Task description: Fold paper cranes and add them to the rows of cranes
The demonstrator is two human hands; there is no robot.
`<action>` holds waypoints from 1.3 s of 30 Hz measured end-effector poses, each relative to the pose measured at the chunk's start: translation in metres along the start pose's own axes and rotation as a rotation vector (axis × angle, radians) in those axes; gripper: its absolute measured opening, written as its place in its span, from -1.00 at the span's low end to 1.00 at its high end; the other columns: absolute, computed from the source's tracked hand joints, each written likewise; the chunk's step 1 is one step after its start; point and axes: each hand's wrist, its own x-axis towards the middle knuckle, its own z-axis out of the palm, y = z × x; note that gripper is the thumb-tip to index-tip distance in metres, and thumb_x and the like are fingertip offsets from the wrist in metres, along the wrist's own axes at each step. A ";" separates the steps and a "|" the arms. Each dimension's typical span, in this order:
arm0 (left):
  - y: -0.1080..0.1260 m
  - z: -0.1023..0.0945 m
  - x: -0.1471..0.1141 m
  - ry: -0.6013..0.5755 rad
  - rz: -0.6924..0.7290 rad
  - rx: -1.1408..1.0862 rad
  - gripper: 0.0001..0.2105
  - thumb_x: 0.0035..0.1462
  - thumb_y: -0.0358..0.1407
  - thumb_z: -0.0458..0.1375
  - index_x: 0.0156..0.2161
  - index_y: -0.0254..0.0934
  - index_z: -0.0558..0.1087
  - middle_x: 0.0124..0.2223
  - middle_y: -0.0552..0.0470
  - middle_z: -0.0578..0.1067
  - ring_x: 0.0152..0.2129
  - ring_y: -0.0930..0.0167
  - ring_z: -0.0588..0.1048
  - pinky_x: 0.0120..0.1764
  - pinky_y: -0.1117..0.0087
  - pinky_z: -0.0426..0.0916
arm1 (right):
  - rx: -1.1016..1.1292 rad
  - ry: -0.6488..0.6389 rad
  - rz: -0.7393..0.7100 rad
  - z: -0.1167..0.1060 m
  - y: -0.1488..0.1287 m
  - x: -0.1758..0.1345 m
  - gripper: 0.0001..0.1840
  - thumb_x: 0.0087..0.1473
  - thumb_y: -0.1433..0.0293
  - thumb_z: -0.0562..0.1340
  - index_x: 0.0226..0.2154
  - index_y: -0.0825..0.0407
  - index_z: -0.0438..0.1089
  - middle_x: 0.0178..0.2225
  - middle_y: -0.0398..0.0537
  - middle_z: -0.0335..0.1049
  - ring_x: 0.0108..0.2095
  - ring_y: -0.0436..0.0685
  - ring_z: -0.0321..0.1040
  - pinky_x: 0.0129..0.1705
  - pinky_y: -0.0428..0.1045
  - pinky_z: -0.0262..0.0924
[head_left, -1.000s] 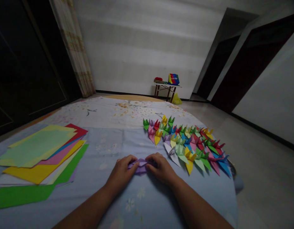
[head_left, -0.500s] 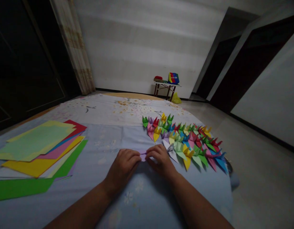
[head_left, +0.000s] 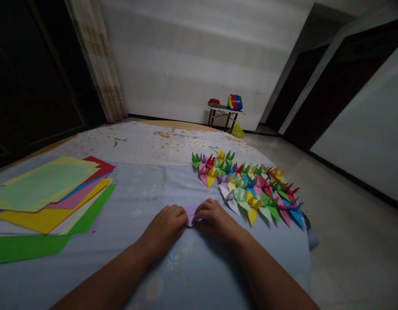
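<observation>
A small piece of purple paper (head_left: 190,214) lies between my two hands, low over the tablecloth; its folds are mostly covered by my fingers. My left hand (head_left: 168,224) pinches the left side of it. On the other side my right hand (head_left: 215,219) grips the right edge between thumb and fingers. Just beyond my right hand stand rows of folded paper cranes (head_left: 250,185) in many colours, the closest a white-grey one (head_left: 230,200).
To the left lies a fanned stack of coloured paper sheets (head_left: 50,181). A flowered cloth (head_left: 147,181) covers the round table. Farther off, a small side table (head_left: 225,111) carries a colourful box (head_left: 234,102), with a yellow bag (head_left: 237,130) below.
The purple paper shows more of its surface between my hands, and its dark crease line is now along the near edge. The view has shifted slightly; cranes and sheets lie as before.
</observation>
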 end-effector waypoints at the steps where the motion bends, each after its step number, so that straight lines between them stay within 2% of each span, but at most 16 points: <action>1: -0.001 0.000 0.000 -0.002 -0.006 -0.017 -0.90 0.09 -0.45 0.04 -0.35 -0.25 0.39 -0.31 0.04 0.42 -0.33 0.39 0.35 -0.24 0.37 0.21 | 0.003 -0.004 -0.003 0.000 0.000 0.000 -0.86 0.01 0.39 0.24 -0.31 -0.12 0.45 -0.28 -0.13 0.39 -0.21 0.10 0.19 -0.17 0.04 -0.01; 10: -0.013 0.004 0.001 0.007 -0.028 -0.243 -0.89 0.09 -0.37 0.07 -0.33 -0.25 0.46 -0.30 0.02 0.43 -0.29 0.39 0.37 -0.20 0.38 0.25 | -0.040 -0.043 0.065 0.004 -0.002 0.002 -0.87 -0.03 0.29 0.28 -0.35 -0.07 0.47 -0.32 -0.07 0.35 -0.20 0.11 0.14 -0.18 0.01 0.01; 17: -0.010 0.001 0.002 0.048 -0.127 -0.354 -0.88 0.08 -0.31 0.08 -0.43 -0.25 0.41 -0.35 0.06 0.38 -0.33 0.40 0.36 -0.23 0.39 0.25 | -0.001 -0.033 0.173 0.011 -0.001 0.001 -0.86 0.04 0.30 0.22 -0.36 -0.01 0.45 -0.36 -0.07 0.34 -0.23 0.08 0.14 -0.20 -0.01 -0.01; 30: -0.007 0.008 0.007 0.064 -0.296 -0.286 -0.85 0.05 -0.27 0.10 -0.49 -0.26 0.39 -0.39 0.05 0.36 -0.36 0.37 0.34 -0.26 0.35 0.23 | 0.002 -0.001 0.374 0.017 -0.004 0.006 -0.80 0.02 0.26 0.21 -0.47 0.05 0.41 -0.47 -0.11 0.32 -0.32 0.06 0.15 -0.27 -0.03 -0.08; 39: -0.007 0.013 0.008 0.089 -0.315 -0.241 -0.83 0.05 -0.28 0.10 -0.52 -0.26 0.31 -0.42 0.05 0.35 -0.40 0.36 0.33 -0.29 0.33 0.22 | -0.016 0.026 0.417 0.018 -0.008 0.009 -0.82 0.00 0.30 0.20 -0.50 0.06 0.41 -0.50 -0.11 0.34 -0.35 0.05 0.16 -0.28 -0.04 -0.10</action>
